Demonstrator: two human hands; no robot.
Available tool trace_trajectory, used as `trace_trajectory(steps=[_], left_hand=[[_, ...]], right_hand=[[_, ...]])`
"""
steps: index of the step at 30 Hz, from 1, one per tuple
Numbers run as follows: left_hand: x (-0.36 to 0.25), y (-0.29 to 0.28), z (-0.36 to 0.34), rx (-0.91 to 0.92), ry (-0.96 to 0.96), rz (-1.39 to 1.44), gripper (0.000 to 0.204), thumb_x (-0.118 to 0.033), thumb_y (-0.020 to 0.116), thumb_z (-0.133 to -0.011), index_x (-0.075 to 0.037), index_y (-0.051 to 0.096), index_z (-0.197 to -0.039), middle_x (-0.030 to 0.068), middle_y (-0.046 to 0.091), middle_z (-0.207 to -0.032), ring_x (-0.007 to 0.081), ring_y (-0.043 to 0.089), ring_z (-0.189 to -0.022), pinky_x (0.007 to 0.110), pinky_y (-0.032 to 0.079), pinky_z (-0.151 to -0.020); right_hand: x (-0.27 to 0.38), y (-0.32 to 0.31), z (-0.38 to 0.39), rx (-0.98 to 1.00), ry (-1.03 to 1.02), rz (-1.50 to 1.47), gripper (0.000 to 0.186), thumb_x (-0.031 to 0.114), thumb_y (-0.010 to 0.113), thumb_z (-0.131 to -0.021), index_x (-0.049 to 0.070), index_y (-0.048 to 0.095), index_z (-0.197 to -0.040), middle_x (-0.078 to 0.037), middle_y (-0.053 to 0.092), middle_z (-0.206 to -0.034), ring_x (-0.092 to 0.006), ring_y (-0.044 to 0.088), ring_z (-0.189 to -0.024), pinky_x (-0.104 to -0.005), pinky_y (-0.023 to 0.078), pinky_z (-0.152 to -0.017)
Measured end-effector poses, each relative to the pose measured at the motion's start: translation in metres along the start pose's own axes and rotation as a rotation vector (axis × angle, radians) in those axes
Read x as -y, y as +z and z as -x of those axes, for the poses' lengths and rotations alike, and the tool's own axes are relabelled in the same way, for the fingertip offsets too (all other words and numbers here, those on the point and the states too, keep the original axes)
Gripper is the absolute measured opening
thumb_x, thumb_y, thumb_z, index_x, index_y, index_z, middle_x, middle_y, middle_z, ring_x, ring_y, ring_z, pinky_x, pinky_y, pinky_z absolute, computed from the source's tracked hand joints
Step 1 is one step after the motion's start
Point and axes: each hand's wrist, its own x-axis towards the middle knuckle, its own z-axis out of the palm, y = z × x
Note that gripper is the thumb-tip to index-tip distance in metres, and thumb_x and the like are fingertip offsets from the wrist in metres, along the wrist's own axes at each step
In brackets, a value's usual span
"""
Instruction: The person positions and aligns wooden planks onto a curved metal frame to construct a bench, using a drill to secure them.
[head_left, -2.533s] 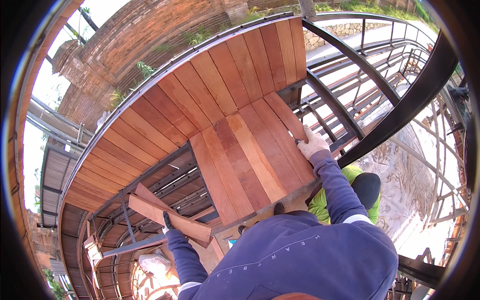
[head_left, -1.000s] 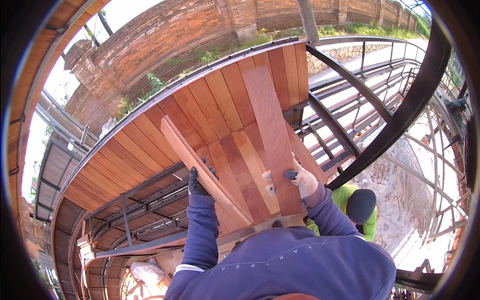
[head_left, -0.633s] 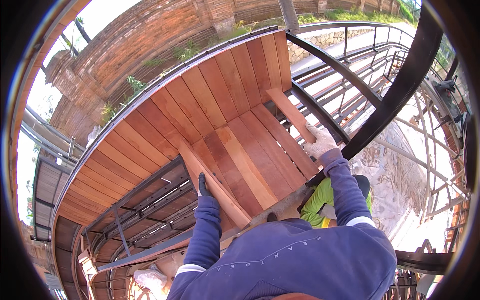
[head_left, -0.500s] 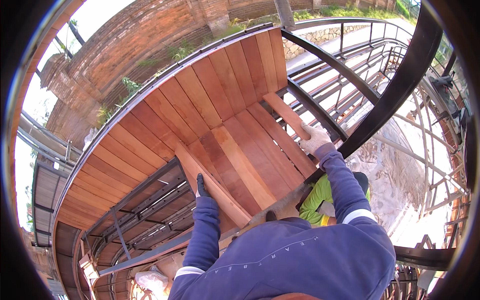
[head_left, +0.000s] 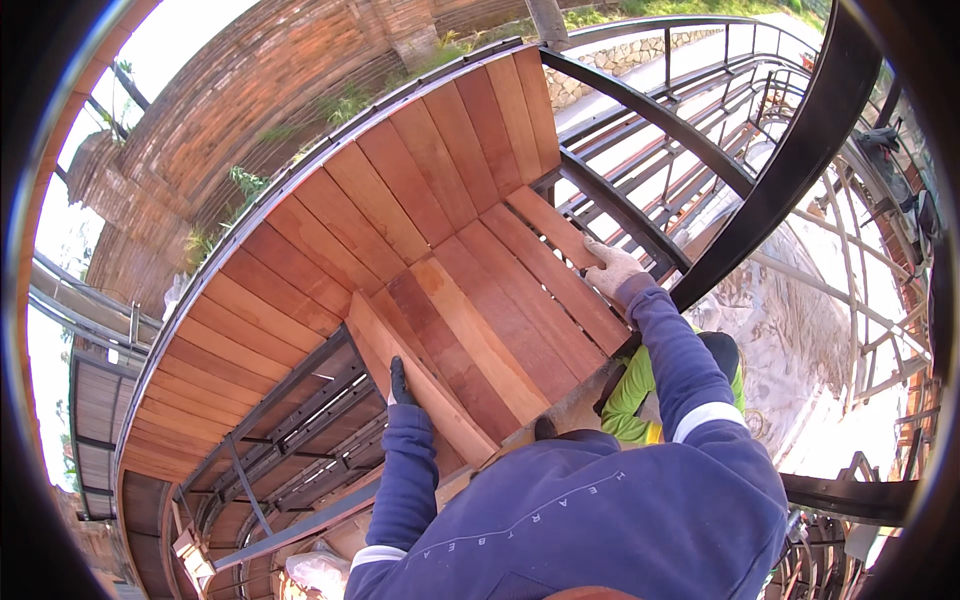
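Observation:
At the left side of the wooden seat, a reddish board (head_left: 425,375) stands tilted on its edge. My left hand (head_left: 399,384), in a dark glove, grips its side, with the fingers partly hidden behind the board. To the right, my right hand (head_left: 612,270), in a pale glove, holds a narrower wooden plank (head_left: 548,226) with fingers at its surface and edge. That plank lies over the black frame, next to the seat boards (head_left: 500,300), with narrow gaps showing between some of them.
Upright boards form a curved backrest (head_left: 400,180) behind the seat. Black metal beams (head_left: 640,220) cross at the right, above pale sheeting (head_left: 780,340). Open black framing (head_left: 310,430) lies to the left. A person in a bright green sleeve (head_left: 628,400) is below my right arm.
The plank under my right hand has come down flatter and shifted left, nearer the seat boards. My left hand stays on the tilted board. The whole view has shifted slightly.

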Motion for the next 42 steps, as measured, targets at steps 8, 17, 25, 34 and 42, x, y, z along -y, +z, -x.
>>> trace_trajectory(steps=[8, 17, 25, 34, 42], left_hand=[[0.003, -0.009, -0.006, 0.001, -0.015, -0.016, 0.041, -0.044, 0.071, -0.090, -0.013, 0.064, -0.115, 0.0080, 0.070, -0.092, 0.0265, 0.068, -0.074, 0.040, 0.060, -0.067], [-0.005, 0.008, 0.003, -0.007, -0.001, -0.078, 0.049, -0.050, 0.071, -0.088, -0.011, 0.064, -0.118, 0.0090, 0.070, -0.094, 0.0255, 0.068, -0.075, 0.038, 0.060, -0.067], [-0.007, -0.010, -0.009, 0.032, 0.002, -0.154, 0.054, -0.053, 0.070, -0.087, -0.007, 0.064, -0.115, 0.0093, 0.070, -0.095, 0.0237, 0.068, -0.076, 0.036, 0.059, -0.067], [-0.005, -0.001, -0.001, 0.015, -0.014, -0.123, 0.056, -0.056, 0.070, -0.087, -0.008, 0.064, -0.116, 0.0099, 0.070, -0.095, 0.0238, 0.067, -0.076, 0.037, 0.059, -0.067], [-0.007, 0.005, 0.003, -0.001, -0.014, -0.107, 0.051, -0.052, 0.070, -0.088, -0.008, 0.065, -0.115, 0.0083, 0.070, -0.094, 0.0244, 0.067, -0.075, 0.038, 0.059, -0.068]], right_hand=[[0.002, -0.005, 0.001, 0.079, 0.066, -0.060, 0.071, 0.033, 0.065, -0.077, 0.017, 0.052, -0.145, -0.025, 0.056, -0.135, -0.0377, 0.054, -0.127, -0.0391, 0.042, -0.108], [-0.009, 0.001, -0.008, -0.001, -0.027, 0.000, 0.067, 0.033, 0.066, -0.080, 0.016, 0.053, -0.144, -0.022, 0.063, -0.130, -0.0345, 0.061, -0.120, -0.0352, 0.045, -0.104], [-0.064, 0.004, -0.047, 0.249, -0.012, -0.104, 0.072, 0.034, 0.053, -0.087, 0.027, 0.032, -0.156, -0.016, 0.063, -0.133, -0.0330, 0.057, -0.126, -0.0393, 0.040, -0.108], [-0.033, -0.010, -0.025, 0.245, 0.105, -0.020, 0.070, 0.015, 0.060, -0.082, 0.026, 0.047, -0.150, -0.018, 0.066, -0.128, -0.0292, 0.062, -0.117, -0.0355, 0.042, -0.104], [-0.039, -0.008, -0.030, 0.309, 0.092, -0.034, 0.068, 0.015, 0.059, -0.084, 0.030, 0.046, -0.150, -0.019, 0.061, -0.134, -0.0331, 0.057, -0.126, -0.0373, 0.043, -0.106]])
